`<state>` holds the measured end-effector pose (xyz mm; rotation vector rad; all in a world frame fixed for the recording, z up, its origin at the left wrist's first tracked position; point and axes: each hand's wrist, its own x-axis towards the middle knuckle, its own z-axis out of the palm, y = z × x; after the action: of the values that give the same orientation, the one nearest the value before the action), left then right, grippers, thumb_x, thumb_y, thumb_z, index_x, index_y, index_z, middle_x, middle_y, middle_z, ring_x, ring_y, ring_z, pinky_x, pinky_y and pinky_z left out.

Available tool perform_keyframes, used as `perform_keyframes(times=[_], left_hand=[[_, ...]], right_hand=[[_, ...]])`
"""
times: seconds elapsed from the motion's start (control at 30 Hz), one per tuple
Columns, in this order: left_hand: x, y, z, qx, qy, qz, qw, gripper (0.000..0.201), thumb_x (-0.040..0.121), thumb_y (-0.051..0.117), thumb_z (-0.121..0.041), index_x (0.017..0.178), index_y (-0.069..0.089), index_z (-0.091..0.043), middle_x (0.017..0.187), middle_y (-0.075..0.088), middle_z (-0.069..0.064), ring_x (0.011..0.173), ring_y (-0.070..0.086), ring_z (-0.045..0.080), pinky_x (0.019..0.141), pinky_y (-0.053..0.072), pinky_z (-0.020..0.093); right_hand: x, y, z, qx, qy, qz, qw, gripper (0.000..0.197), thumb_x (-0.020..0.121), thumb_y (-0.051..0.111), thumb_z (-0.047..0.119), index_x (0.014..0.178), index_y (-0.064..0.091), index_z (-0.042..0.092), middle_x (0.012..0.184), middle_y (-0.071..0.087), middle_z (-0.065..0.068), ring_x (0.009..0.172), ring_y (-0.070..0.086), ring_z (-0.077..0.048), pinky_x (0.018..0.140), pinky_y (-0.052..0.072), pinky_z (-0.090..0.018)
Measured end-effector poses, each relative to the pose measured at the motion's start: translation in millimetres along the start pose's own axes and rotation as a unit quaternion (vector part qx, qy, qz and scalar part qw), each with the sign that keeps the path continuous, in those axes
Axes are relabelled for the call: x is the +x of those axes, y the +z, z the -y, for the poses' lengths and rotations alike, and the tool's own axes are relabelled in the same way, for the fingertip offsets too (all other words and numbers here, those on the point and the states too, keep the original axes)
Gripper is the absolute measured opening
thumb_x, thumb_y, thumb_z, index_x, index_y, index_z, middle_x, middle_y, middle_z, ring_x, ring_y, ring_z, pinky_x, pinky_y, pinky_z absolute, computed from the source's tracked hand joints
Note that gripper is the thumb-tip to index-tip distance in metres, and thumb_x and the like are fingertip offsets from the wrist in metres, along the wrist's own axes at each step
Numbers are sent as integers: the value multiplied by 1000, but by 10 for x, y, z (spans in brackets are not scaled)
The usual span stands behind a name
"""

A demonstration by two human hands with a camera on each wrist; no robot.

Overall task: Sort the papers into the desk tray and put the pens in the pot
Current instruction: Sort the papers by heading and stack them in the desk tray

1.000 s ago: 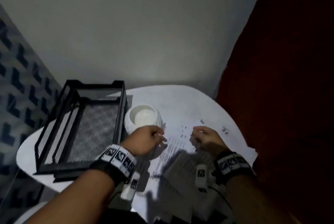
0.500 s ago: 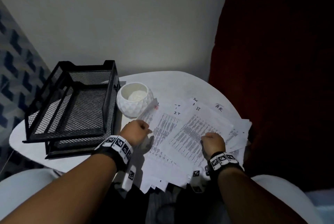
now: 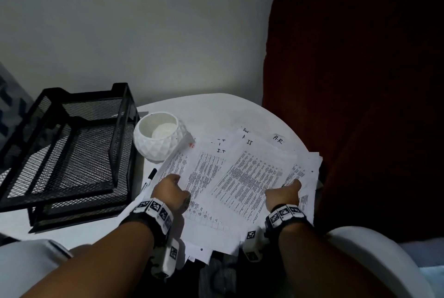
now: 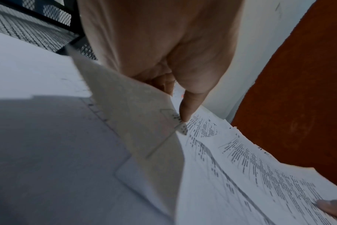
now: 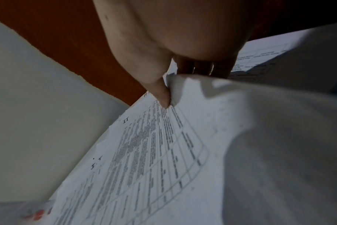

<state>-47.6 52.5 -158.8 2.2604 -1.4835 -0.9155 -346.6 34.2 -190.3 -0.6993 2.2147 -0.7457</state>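
Note:
A loose stack of printed papers [image 3: 240, 177] is held tilted over the near right of the white table [image 3: 216, 115]. My left hand [image 3: 171, 190] pinches its left edge, thumb on top and fingers under, as the left wrist view shows on the papers [image 4: 231, 159]. My right hand [image 3: 284, 193] pinches the right edge of the papers [image 5: 144, 152] the same way. A black pen [image 3: 151, 175] lies on the table just left of the stack. The white faceted pot [image 3: 159, 137] stands behind it with no pens visible inside. The black mesh desk tray [image 3: 72, 153] stands at the left, its tiers bare.
A grey wall [image 3: 144, 33] rises behind the table and a dark red curtain [image 3: 360, 81] hangs close on the right. White chair arms [image 3: 374, 254] sit near both forearms. The table's front edge is close to my body.
Both hands have drawn back from beside the pot toward me and taken the stack by its two side edges, lifting it off the table. The black pen now shows beside it.

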Motion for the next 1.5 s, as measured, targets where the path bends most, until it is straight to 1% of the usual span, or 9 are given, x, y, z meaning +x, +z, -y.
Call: perform_keyframes(times=[0.1, 0.3, 0.4, 0.5, 0.67, 0.9, 1.17, 1.3, 1.5], left_hand=[[-32, -64, -2, -16, 4, -1, 1000, 5, 77, 75, -17, 75, 74, -12, 66, 72, 3, 68, 69, 24, 67, 57, 31], [-105, -273, 123, -36, 9, -38, 999, 28, 85, 70, -21, 60, 65, -12, 58, 67, 3, 66, 66, 25, 64, 50, 30], [-210, -424, 134, -44, 19, -58, 997, 16, 90, 64, -17, 74, 64, -16, 73, 67, 4, 75, 64, 28, 68, 45, 30], [-346, -610, 126, -59, 35, -85, 994, 7, 95, 59, -15, 93, 66, -14, 79, 66, 6, 83, 65, 31, 72, 41, 30], [-595, -1046, -20, -71, 81, -155, 982, 18, 99, 52, -9, 109, 67, -14, 85, 68, 5, 72, 61, 22, 64, 43, 28], [-682, -1559, -212, -85, 109, -222, 965, 18, 97, 54, -8, 105, 68, -16, 87, 68, 7, 77, 60, 25, 66, 39, 31], [-746, -1285, -146, -452, 63, 39, 889, 22, 102, 49, -8, 106, 69, 2, 106, 73, 28, 102, 69, 49, 91, 52, 47], [-690, -1275, -164, -535, 75, 131, 832, 52, 94, 60, -54, 132, 62, -19, 112, 78, -9, 104, 73, 2, 105, 51, 29], [-540, -1301, -117, -258, 78, 1, 963, 5, 96, 65, -12, 95, 70, -9, 64, 68, 7, 58, 66, 28, 58, 59, 42]], right_hand=[[-14, -51, 83, -10, -10, 11, 1000, 43, 93, 72, 10, 134, 60, 1, 122, 68, -24, 107, 66, -38, 89, 53, -36], [-154, -165, 121, -60, -35, 34, 997, 34, 102, 54, 17, 124, 68, -5, 126, 69, -23, 118, 65, -38, 89, 50, -34], [-201, -202, 65, -10, -60, 25, 998, 37, 99, 48, 10, 128, 64, -8, 118, 68, -26, 116, 64, -38, 75, 42, -27], [-243, -278, 57, 97, -97, 0, 991, 31, 97, 45, 4, 114, 70, -4, 92, 67, -21, 93, 60, -36, 90, 53, -40], [-483, -570, 437, 245, -99, -18, 964, 40, 104, 44, -2, 142, 56, -5, 137, 60, -24, 118, 58, -38, 100, 46, -42], [-736, -482, 832, 374, -41, 195, 906, 23, 102, 56, 6, 120, 70, 11, 110, 74, -17, 101, 71, -40, 94, 56, -58], [-1165, 106, 751, 266, -46, 307, 913, 24, 104, 58, 10, 127, 63, 6, 129, 66, -22, 112, 64, -37, 96, 53, -44], [-1219, 277, 713, 256, -77, 317, 910, 33, 104, 56, 5, 135, 64, 11, 133, 70, -8, 121, 65, -33, 110, 48, -56], [-1111, 224, 713, 223, -99, 316, 917, 17, 103, 60, 10, 113, 72, 15, 103, 76, -6, 82, 74, -19, 73, 62, -35]])
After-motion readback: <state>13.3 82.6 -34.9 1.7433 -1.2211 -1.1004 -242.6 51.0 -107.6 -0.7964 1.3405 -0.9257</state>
